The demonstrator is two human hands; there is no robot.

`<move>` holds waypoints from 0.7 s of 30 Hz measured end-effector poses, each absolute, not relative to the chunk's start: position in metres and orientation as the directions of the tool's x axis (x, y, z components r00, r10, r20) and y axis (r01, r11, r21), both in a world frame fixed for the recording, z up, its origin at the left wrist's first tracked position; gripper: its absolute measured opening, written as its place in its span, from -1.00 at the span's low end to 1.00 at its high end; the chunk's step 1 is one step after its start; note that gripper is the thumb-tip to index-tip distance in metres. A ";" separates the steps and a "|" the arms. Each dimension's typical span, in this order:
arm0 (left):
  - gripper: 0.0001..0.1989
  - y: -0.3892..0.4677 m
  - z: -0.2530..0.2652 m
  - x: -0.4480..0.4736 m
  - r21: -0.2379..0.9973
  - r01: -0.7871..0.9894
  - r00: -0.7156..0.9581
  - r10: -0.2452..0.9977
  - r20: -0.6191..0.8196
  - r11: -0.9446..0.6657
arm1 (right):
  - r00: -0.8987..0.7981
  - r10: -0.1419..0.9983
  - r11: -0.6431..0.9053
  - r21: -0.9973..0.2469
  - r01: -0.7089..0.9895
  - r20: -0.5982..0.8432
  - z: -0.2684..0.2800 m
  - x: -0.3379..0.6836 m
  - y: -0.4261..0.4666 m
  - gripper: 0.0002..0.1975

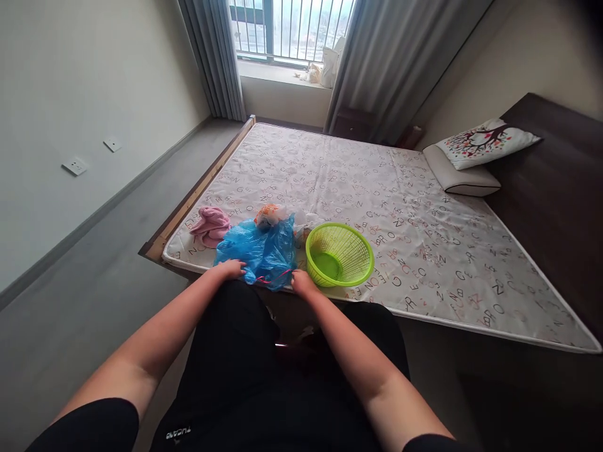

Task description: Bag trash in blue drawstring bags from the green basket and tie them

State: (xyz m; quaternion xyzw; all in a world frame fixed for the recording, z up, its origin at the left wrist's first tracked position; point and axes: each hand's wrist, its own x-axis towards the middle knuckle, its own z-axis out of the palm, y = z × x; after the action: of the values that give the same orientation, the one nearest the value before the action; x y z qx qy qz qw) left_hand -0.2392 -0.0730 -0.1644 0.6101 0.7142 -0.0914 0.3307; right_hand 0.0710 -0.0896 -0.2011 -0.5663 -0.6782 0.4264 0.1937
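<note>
A thin blue plastic bag [257, 248] lies crumpled at the near edge of the mattress. A red-pink drawstring [273, 279] runs along its near edge. My left hand [232, 269] is closed on the bag's near left side. At the right end, my right hand [300, 281] pinches the bag's edge where the drawstring meets it; the fingertips are partly hidden. Just right of that hand stands a green plastic basket [340, 254], with nothing visible inside. Beyond the blue bag lies a whitish plastic bag with orange print [269, 215]. A pink cloth [210, 226] is bunched on the left.
The bare mattress [400, 220] has a letter pattern and sits on a wooden bed frame [207, 179]. A tree-print pillow [487, 143] leans on a beige cushion [459, 172] by the dark headboard [551, 163]. Grey curtains [400, 56] flank the window [296, 31].
</note>
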 end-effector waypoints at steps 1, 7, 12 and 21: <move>-0.49 -0.072 -0.166 -0.242 0.246 0.929 -0.084 0.805 -0.588 0.276 | -0.267 0.942 -0.006 -0.806 0.592 -0.203 -0.195 0.075 -0.095 -0.72; -0.55 -0.071 -0.165 -0.260 0.186 0.912 -0.217 0.816 -0.536 0.365 | -0.113 0.993 0.017 -0.882 0.471 -0.041 -0.142 0.117 -0.130 -0.60; -0.51 -0.071 -0.131 -0.229 0.329 0.894 -0.159 0.901 -0.403 0.305 | 0.001 0.998 0.061 -0.988 0.138 0.062 -0.091 0.134 -0.141 -0.62; 0.09 -0.165 -0.063 -0.076 0.896 0.426 0.127 0.989 0.078 -0.125 | 0.038 0.990 0.135 -0.991 -0.005 0.135 -0.030 0.126 -0.156 -0.62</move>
State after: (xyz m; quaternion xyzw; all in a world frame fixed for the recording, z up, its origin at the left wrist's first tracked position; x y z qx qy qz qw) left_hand -0.0761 -0.1646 -0.0630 0.6499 0.5442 0.3744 0.3758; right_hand 0.1261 -0.1555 -0.0299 -0.4727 -0.5213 0.4573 0.5438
